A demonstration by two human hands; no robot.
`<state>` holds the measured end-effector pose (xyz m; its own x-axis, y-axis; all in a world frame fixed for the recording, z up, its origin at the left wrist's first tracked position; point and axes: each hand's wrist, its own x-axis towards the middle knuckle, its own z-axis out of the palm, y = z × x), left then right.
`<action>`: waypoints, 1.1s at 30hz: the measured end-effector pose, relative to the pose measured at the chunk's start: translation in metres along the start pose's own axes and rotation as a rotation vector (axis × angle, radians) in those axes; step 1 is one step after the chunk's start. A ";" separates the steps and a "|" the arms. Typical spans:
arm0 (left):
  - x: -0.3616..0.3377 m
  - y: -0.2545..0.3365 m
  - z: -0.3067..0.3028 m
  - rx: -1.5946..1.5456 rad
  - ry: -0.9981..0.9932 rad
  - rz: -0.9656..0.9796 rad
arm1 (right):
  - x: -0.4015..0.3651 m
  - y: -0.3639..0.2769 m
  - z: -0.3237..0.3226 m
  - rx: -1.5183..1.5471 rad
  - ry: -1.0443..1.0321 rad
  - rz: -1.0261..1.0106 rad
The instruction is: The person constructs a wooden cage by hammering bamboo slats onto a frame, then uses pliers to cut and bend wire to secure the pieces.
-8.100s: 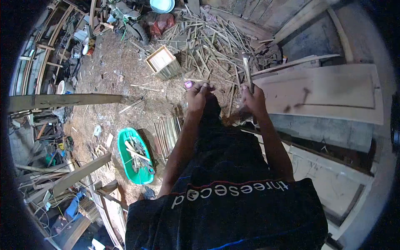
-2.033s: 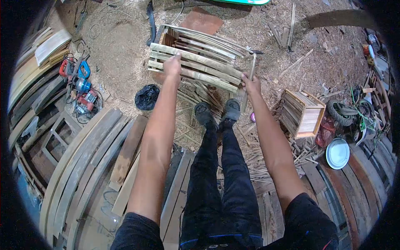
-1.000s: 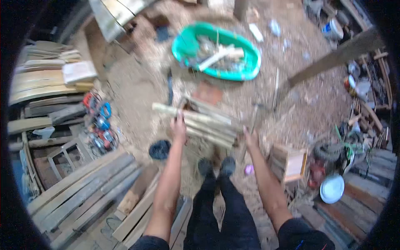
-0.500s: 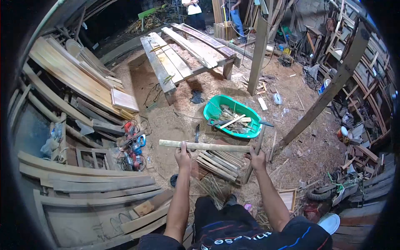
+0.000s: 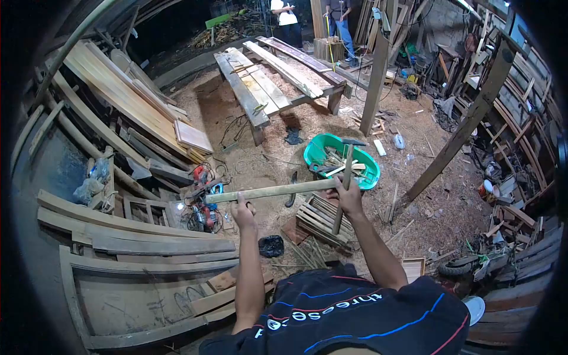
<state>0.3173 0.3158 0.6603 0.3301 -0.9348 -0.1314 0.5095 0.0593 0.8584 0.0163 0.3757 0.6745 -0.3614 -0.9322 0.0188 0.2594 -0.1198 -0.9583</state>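
My left hand (image 5: 243, 212) is closed on a long, thin wooden slat (image 5: 278, 191) near its left end. My right hand (image 5: 348, 194) grips the slat's other end together with the wooden handle of a hammer (image 5: 349, 161). The hammer stands roughly upright, its dark, narrow head at the top and its handle reaching below my fist. Beneath the slat lies a stack of cut wooden strips (image 5: 322, 220) on the ground. Just beyond my right hand is a green plastic basin (image 5: 371, 171) filled with wood scraps.
A plank-topped workbench (image 5: 260, 127) stands ahead. Corded power tools (image 5: 204, 207) lie at left beside stacked boards (image 5: 118, 100). Wooden posts (image 5: 467, 124) rise at right. A black plastic bag (image 5: 271, 246) rests near my left forearm. Two people (image 5: 339, 26) stand at the back.
The slat has swung slightly, its right end now higher than its left. My right hand and the hammer have risen and moved a little left. The camera view has shifted.
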 end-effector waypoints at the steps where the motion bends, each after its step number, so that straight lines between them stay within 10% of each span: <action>1: 0.005 0.006 -0.009 0.012 0.002 0.015 | 0.001 -0.002 0.013 0.018 -0.010 -0.001; 23: 0.109 0.070 -0.024 -0.176 -0.133 0.019 | 0.082 -0.005 0.146 -0.218 -0.060 -0.103; 33: 0.292 0.033 -0.003 -0.242 -0.158 -0.201 | 0.227 0.056 0.194 -0.157 0.020 0.006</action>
<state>0.4329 0.0464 0.6487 0.0872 -0.9777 -0.1911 0.7313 -0.0674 0.6787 0.1225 0.0913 0.6800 -0.3783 -0.9257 0.0091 0.1187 -0.0583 -0.9912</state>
